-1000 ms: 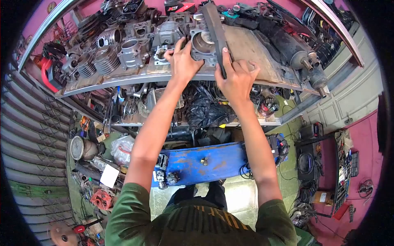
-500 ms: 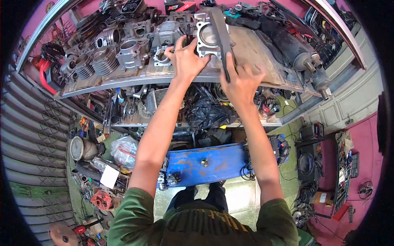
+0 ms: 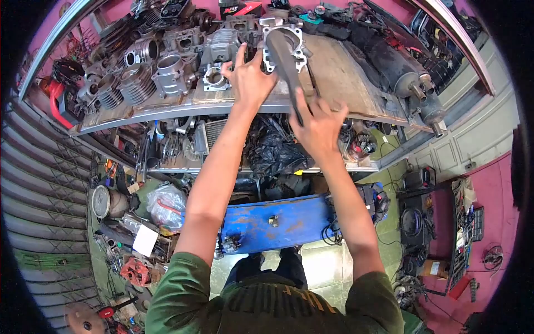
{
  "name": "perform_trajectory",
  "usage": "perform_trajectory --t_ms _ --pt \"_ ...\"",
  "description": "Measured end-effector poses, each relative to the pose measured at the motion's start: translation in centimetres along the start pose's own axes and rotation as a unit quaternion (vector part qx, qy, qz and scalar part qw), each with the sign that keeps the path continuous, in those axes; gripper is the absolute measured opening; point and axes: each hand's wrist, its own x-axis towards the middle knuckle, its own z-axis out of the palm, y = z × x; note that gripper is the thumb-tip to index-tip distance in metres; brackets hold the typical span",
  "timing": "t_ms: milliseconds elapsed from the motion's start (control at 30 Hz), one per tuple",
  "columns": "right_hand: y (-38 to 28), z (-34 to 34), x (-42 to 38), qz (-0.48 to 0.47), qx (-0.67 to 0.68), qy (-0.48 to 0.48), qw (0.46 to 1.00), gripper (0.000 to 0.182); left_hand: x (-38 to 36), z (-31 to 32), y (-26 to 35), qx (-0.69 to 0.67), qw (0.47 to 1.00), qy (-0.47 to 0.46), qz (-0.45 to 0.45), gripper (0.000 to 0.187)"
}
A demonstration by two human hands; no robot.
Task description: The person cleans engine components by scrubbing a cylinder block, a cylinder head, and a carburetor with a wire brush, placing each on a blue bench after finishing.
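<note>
My right hand (image 3: 320, 125) is closed around the lower end of a long dark flat file (image 3: 285, 64). The file lies slantwise across the top face of a silver engine cylinder (image 3: 299, 42), covering part of its round bore; motion blurs it slightly. At the cylinder's lower left edge, my left hand (image 3: 251, 83) grips with thumb and forefinger while its other fingers are raised or curled. Just left of that hand sits a small metal part with a round opening (image 3: 216, 78). The cylinder rests on the wooden shelf top (image 3: 345, 78).
Several cylinders (image 3: 169, 75) and other engine parts crowd the shelf's left side. Mufflers (image 3: 409, 83) lie at the right. Below are a shelf with a black plastic bag (image 3: 272, 147) and a blue bench (image 3: 256, 222) with small parts. Tools litter the floor at left.
The file has moved left and tilted further across the cylinder's face, and my right hand has shifted left and down with it. My left hand stays at the cylinder's edge.
</note>
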Motion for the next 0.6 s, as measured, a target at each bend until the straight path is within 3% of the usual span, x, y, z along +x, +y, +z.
perform_trajectory --t_ms 67,233,300,433,467,600 --pt "1.1 -1.2 -2.3 0.006 0.011 -0.01 1.0 0.056 -0.1 -0.1 -0.1 -0.008 1.0 0.001 0.001 0.064" --pt "0.6 -1.5 1.8 0.004 0.006 0.003 1.0 0.054 -0.5 0.0 0.1 -0.015 1.0 0.009 0.005 0.063" --pt "0.3 -0.6 3.1 -0.015 0.009 -0.035 0.999 0.055 -0.2 0.0 0.0 0.01 1.0 0.005 0.011 0.063" --pt "0.9 -0.9 -1.3 -0.002 0.019 -0.014 1.0 0.057 -0.1 0.2 -0.2 0.006 1.0 -0.013 0.006 0.063" --pt "0.9 -1.7 -2.4 0.01 0.021 -0.047 0.999 0.058 -0.4 0.2 -0.4 -0.011 1.0 -0.008 0.017 0.062" --pt "0.4 -1.7 1.9 0.052 0.007 -0.032 0.998 0.054 -1.0 -0.3 0.2 -0.016 0.999 0.008 0.028 0.061"
